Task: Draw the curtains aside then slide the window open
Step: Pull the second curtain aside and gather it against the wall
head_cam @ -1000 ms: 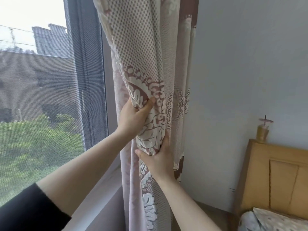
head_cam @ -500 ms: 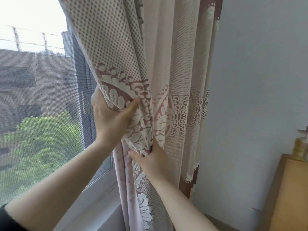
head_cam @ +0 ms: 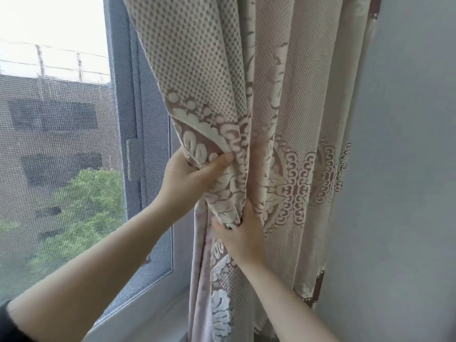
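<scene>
A cream and mauve patterned curtain [head_cam: 278, 99] hangs gathered in folds at the right side of the window [head_cam: 61, 144]. My left hand [head_cam: 190, 178] grips its left edge, thumb pressed on the fabric. Just below, my right hand [head_cam: 240, 234] clutches the bunched folds from underneath. The window has a grey frame [head_cam: 128, 95] and a fine mesh screen, with a small vertical handle [head_cam: 128, 161] on the frame left of my left hand.
A pale grey wall [head_cam: 407, 169] stands directly right of the curtain. A light sill [head_cam: 158, 314] runs under the window. Outside are a brick building and green trees.
The view has swung left and closer; the wooden bed at the right has left the picture. Both hands keep their hold, and the curtain now sits bunched further right, uncovering the window frame.
</scene>
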A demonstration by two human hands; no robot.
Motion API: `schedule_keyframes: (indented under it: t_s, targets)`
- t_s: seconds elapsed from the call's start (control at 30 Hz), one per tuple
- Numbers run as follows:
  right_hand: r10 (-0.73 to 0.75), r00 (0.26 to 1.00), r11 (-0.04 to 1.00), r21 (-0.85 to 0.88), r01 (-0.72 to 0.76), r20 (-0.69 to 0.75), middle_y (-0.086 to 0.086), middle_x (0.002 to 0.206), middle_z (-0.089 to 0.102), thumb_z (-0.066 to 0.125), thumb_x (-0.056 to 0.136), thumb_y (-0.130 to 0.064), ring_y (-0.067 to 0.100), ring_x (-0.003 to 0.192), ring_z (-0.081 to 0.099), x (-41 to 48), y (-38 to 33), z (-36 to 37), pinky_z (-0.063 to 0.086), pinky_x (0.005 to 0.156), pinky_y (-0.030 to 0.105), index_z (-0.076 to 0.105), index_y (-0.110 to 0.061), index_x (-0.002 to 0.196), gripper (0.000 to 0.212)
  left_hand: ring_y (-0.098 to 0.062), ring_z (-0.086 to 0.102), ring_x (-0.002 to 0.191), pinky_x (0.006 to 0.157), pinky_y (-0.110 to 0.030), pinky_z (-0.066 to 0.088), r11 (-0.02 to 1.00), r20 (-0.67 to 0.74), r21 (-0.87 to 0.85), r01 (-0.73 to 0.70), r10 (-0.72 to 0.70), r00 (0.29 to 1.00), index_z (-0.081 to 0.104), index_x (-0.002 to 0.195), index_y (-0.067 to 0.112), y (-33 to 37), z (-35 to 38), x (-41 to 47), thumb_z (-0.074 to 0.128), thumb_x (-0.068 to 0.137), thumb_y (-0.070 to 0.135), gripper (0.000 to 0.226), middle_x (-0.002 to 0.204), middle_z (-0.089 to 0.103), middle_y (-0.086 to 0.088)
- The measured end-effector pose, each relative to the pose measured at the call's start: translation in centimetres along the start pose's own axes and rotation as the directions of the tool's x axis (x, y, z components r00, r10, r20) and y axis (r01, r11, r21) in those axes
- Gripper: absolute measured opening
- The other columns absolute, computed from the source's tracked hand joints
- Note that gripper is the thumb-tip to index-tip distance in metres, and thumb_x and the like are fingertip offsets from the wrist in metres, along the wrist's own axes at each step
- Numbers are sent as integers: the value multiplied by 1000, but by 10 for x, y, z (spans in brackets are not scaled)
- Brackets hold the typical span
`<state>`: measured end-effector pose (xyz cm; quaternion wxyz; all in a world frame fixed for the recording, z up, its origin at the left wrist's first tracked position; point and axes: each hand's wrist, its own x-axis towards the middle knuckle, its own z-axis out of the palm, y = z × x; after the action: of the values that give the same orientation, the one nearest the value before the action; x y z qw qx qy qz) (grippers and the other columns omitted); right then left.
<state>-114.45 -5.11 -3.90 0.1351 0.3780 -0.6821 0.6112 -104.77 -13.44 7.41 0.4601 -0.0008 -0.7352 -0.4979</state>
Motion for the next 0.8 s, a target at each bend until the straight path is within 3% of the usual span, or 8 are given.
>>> schedule_keyframes:
  t_s: [0.07,0.1,0.17,0.27,0.37,0.57,0.8]
  targets:
    - [-12,1000,1000,2,12,-23,-26,102,67,71,77,-42,-6,96,63,8,9,-6,55,83,23,57,-30,123,49,-12,71,96,79,-28,58,1000,11,9,10,-10,1000,65,107,18,-9,-4,-3,82,67,36,48,103,75,2]
    - [-27,999,1000,2,27,-27,-28,105,65,71,78,-40,-8,100,62,14,14,-9,52,86,19,57,-30,125,50,-14,71,97,79,-30,58,999,0,28,23,-23,1000,63,108,20,-15,-5,-6,83,62,42,55,104,74,1]
    - [-47,999,999,3,47,2,-31,118,60,71,79,-41,-8,112,56,28,22,-14,44,93,13,52,-30,134,59,-15,69,99,84,-34,57,994,-21,101,46,-44,999,59,117,22,-26,-6,-10,81,58,51,70,109,70,0]
    - [-67,998,998,-7,67,15,-20,132,55,67,77,-47,3,125,51,49,39,-24,42,103,21,46,-25,142,72,-10,66,100,86,-33,57,983,-75,169,75,-63,995,54,126,24,-35,-1,-13,78,54,58,83,111,65,6]
    - [-54,998,999,9,54,26,-11,133,60,70,78,-42,11,125,54,66,59,-39,45,104,30,49,-22,141,69,-10,66,100,86,-30,56,979,-115,185,85,-64,991,55,123,26,-38,11,-14,77,56,55,76,109,65,6]
    - [-30,998,998,63,27,48,-17,118,63,76,79,-28,9,115,60,93,96,-74,46,97,26,56,-21,134,59,-12,68,90,82,-29,57,962,-143,248,112,-79,987,62,109,25,-46,53,-14,71,71,31,39,99,69,3]
    - [-40,995,998,59,35,88,-11,113,68,76,76,-27,13,111,63,123,132,-113,48,96,28,60,-18,127,54,-7,67,84,72,-21,53,939,-236,283,197,-131,963,62,107,27,-59,114,-19,66,73,30,34,95,69,4]
